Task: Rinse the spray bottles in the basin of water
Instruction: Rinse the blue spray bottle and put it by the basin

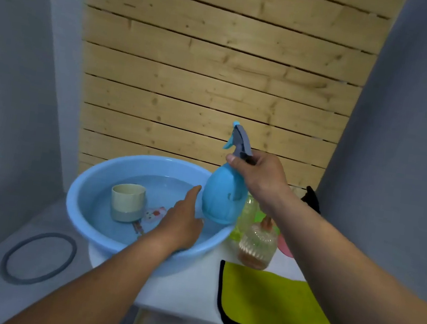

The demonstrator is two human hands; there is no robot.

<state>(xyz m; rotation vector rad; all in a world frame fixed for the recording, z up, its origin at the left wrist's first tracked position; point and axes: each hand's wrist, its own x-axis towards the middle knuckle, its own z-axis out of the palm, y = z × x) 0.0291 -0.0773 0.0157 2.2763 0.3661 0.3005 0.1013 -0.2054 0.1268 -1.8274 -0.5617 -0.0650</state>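
**Blue bottle held at basin rim; clutter to the right**

Backdrop: pale wooden slat wall (pixel 221 61) between grey side walls. White tabletop (pixel 189 290) carries everything.

Round light-blue plastic basin (pixel 84 215) sits on the left of the tabletop, holding water. Standing in the water: a cream-and-grey plastic cup (pixel 127 202), upright. Beside it, on the basin floor, a small printed figure, blurred.

Yellow-green cloth with black edging (pixel 277 305) lies flat at the front right, hanging past the tabletop edge.

Sky-blue egg-shaped spray bottle with grey trigger head (pixel 219 198) hangs above the basin's right rim, tilted slightly. Right hand (pixel 259 176) grips its neck, fingers curled round just below the trigger.

Left hand (pixel 181 223) reaches over the basin's near rim, fingers extended toward the bottle's body, holding nothing.

Crowded behind the blue bottle: clear amber-tinted ribbed spray bottle (pixel 258 245), clear green bottle (pixel 247 216), partly hidden, and a pink item (pixel 285 249) at the edge.

Grey ring (pixel 38 258) lies on the floor, left.
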